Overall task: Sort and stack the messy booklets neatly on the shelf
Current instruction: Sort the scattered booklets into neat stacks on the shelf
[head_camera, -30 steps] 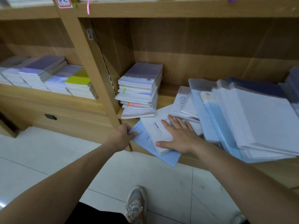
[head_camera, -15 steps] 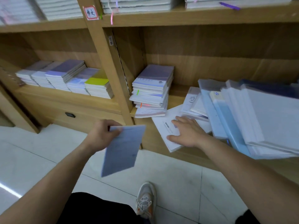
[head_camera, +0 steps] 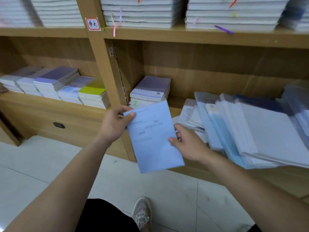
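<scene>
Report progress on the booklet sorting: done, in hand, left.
Done: the stacks in the left bay sit neat, and a purple-topped stack stands beside the divider. In hand: the left hand and right hand hold one light blue booklet before the shelf. Left: the slumped pile on the right lies fanned, overhanging the edge.

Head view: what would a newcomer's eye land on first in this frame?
The light blue booklet held up mid-frame in front of the shelving, with the left hand pinching its top corner and the right hand gripping its right edge. Next comes the slumped pile of folders on the lower shelf at right, overhanging the front edge, against the tidy stacks in the left bay.
</scene>
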